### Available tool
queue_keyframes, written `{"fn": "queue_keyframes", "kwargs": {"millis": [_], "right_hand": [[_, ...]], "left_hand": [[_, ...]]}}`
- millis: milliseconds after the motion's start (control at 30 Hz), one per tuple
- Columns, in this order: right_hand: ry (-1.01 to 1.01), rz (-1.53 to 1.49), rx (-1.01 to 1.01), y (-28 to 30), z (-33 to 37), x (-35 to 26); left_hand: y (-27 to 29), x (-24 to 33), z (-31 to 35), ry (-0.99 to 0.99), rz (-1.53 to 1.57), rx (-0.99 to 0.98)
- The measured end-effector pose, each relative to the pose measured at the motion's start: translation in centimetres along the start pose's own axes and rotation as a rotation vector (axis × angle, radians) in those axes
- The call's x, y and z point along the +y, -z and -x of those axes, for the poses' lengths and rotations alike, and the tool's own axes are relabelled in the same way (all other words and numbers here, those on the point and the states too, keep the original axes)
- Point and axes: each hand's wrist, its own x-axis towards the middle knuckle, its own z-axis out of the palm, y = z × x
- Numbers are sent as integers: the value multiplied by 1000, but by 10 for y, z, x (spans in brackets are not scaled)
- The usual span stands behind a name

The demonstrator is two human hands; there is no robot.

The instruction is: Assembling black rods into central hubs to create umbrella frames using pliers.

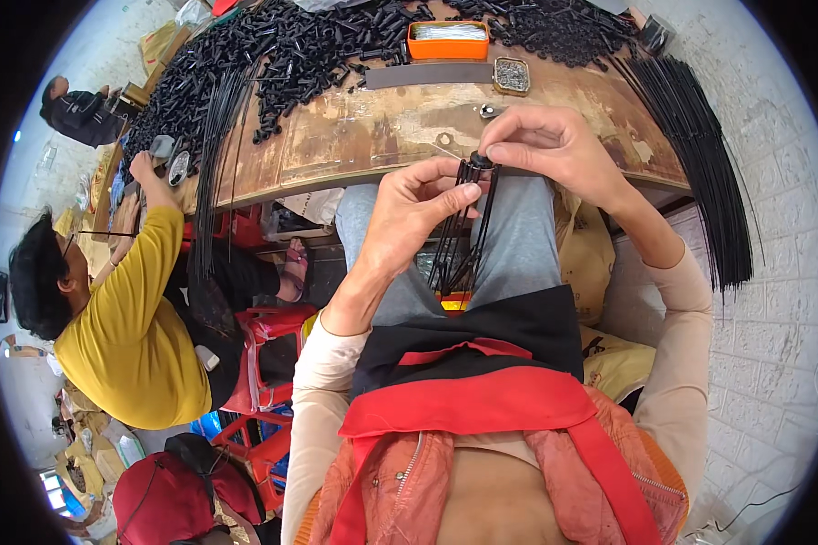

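Observation:
My left hand (407, 218) is closed round the upper part of a black umbrella frame (453, 250), whose thin ribs hang down between my knees. At its top is a small round black hub (480, 161), just past the table's front edge. My right hand (554, 153) comes in from the right with thumb and forefinger pinched at the hub; any small piece between those fingertips is too hidden to make out. A thin pale wire or needle-like piece (447, 148) sticks up beside my left fingers.
On the worn wooden table (354, 132) are heaps of black plastic parts (282, 54), an orange box of thin pale pieces (448, 41), and a small tray of metal bits (512, 75). Bundled black rods (700, 154) overhang the right edge. A co-worker in yellow (141, 327) sits left.

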Motion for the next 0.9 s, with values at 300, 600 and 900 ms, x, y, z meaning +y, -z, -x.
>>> {"fn": "queue_keyframes", "kwargs": {"millis": [300,600,900], "right_hand": [[77,20,29,-9,-4,2],[98,-23,98,-7,4,11],[60,-28,61,3,9,6]], "left_hand": [[-2,-4,-2,-73,-25,73],[-19,-8,-2,-128,32,96],[-14,-13,-5,-45,126,50]]}}
